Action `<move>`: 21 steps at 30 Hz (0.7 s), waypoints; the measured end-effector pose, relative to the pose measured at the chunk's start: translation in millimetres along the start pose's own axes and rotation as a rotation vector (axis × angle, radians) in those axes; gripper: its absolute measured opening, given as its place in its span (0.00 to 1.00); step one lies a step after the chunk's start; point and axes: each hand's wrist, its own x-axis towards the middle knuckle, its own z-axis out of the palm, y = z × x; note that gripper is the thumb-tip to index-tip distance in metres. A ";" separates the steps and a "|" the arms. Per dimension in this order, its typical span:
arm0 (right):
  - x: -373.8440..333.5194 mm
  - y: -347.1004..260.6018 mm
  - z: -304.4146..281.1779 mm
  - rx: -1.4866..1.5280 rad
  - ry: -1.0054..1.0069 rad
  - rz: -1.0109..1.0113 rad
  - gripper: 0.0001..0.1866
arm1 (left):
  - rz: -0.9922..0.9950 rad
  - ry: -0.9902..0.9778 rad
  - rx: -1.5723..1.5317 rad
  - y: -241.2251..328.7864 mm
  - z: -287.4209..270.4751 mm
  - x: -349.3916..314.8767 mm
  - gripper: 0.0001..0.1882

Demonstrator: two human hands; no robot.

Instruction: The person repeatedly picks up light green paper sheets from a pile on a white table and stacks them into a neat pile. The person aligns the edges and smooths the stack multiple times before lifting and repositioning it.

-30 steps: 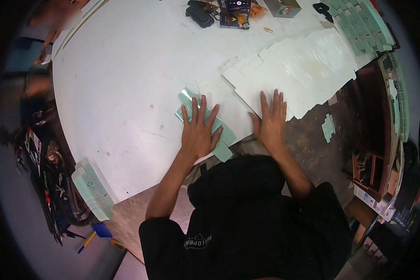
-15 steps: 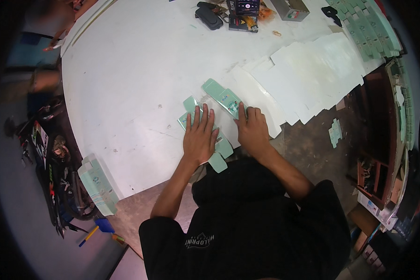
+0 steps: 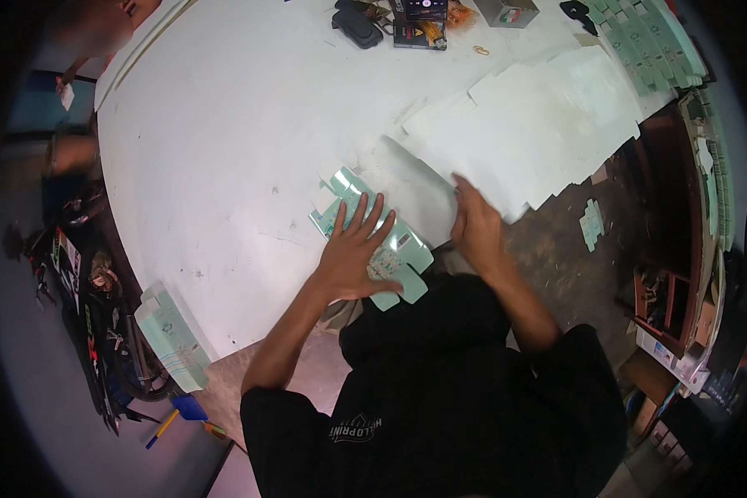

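Green carton blank (image 3: 403,241) overhangs the edge of the bench (image 3: 207,191) under our left hand (image 3: 349,259), grip spread wide; our right hand (image 3: 478,231) pinches a blurred pale sheet (image 3: 423,184); leftward, open room.

The green carton blank (image 3: 402,236) looks like glossy card, the white sheets (image 3: 523,124) smooth paperboard, the shirt (image 3: 481,415) matt cloth.
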 end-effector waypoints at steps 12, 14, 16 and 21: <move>4.1 -20.5 30.5 0.319 -0.249 0.004 0.23 | -0.050 0.374 0.040 -5.7 35.1 -1.7 0.29; -1.4 -10.3 38.9 0.214 -0.196 -0.073 0.27 | -0.043 0.357 0.033 -4.2 30.6 1.4 0.29; 0.9 -18.4 31.5 -0.059 -0.093 -0.234 0.31 | -0.045 0.267 0.098 -1.5 19.4 0.7 0.29; -4.8 -32.3 37.5 -0.333 -0.055 -0.405 0.30 | 0.007 0.288 0.151 -15.6 40.7 -3.5 0.30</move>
